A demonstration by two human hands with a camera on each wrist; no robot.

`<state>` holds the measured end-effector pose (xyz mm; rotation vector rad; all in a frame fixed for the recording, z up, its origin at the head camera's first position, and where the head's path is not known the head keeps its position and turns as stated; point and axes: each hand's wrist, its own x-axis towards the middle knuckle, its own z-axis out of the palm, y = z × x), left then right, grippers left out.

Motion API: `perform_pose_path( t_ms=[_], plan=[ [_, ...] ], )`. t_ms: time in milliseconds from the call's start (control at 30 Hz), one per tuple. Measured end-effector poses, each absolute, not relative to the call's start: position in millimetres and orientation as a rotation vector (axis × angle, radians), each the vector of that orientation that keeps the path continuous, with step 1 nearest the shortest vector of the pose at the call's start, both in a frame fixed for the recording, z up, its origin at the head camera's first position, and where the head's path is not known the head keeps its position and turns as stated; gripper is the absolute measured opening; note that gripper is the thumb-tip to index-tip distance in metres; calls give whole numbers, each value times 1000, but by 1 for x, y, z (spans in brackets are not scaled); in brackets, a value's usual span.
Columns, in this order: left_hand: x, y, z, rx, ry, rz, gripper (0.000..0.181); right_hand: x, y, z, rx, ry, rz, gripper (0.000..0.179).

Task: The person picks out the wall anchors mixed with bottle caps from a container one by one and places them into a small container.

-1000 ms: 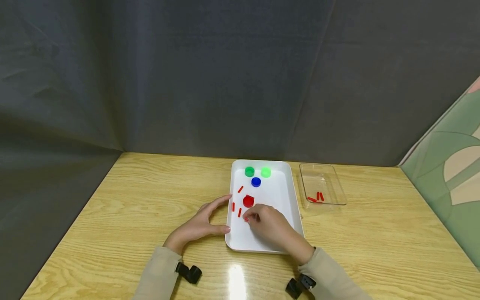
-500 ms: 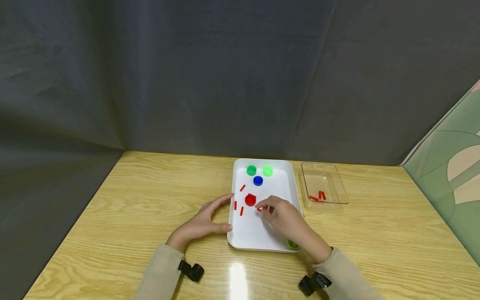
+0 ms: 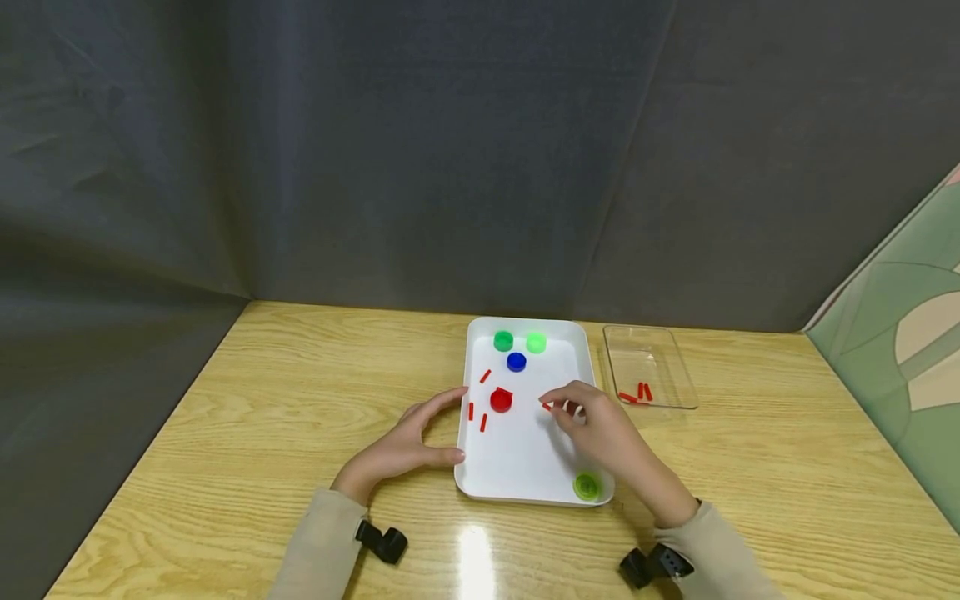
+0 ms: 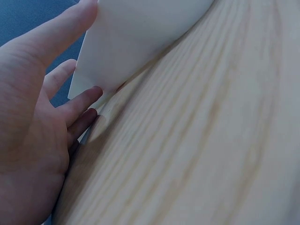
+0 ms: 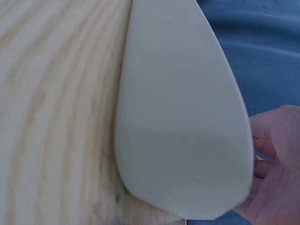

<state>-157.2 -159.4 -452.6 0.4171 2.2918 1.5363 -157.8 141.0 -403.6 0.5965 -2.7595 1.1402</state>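
My right hand (image 3: 596,425) pinches a small red stick (image 3: 547,407) between thumb and fingertips, above the right half of the white tray (image 3: 525,467). In the right wrist view the tray's outer wall hides those fingertips. My left hand (image 3: 405,442) is spread at the tray's left edge, thumb and index finger touching the rim; in the left wrist view its fingers (image 4: 84,101) lie along the outer wall. Inside the tray, several red sticks (image 3: 483,422) lie around a red round cap (image 3: 501,401). A blue cap (image 3: 516,362), a dark green cap (image 3: 503,341) and a light green cap (image 3: 536,342) sit toward the back.
A yellow-green round piece (image 3: 587,487) lies in the tray's front right corner. Right of the tray stands a clear plastic box (image 3: 678,367) holding red sticks (image 3: 641,392). Behind the wooden table (image 3: 315,358) hangs a dark grey curtain (image 3: 420,167).
My right hand has lifted the red stick from beside the red cap and carried it rightward, uncovering the yellow-green piece. My left hand has stayed at the tray's edge.
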Motion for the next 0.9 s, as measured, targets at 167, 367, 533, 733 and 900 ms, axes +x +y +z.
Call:
perform_pose_path(
  t_ms=[167, 367, 533, 733, 900],
  plan=[
    [-157, -159, -452, 422, 2288, 1538, 83, -158, 151, -398, 601, -2716, 1113, 20],
    [-157, -159, -453, 429, 2283, 1546, 84, -161, 163, -393, 614, -2670, 1076, 19],
    [-157, -158, -452, 421, 2280, 1546, 83, -163, 176, -389, 572, -2654, 1081, 18],
    [-157, -159, -452, 405, 2280, 1546, 83, -165, 188, -381, 515, -2645, 1108, 17],
    [-156, -159, -452, 397, 2276, 1550, 84, -167, 196, -377, 492, -2652, 1097, 17]
  ],
)
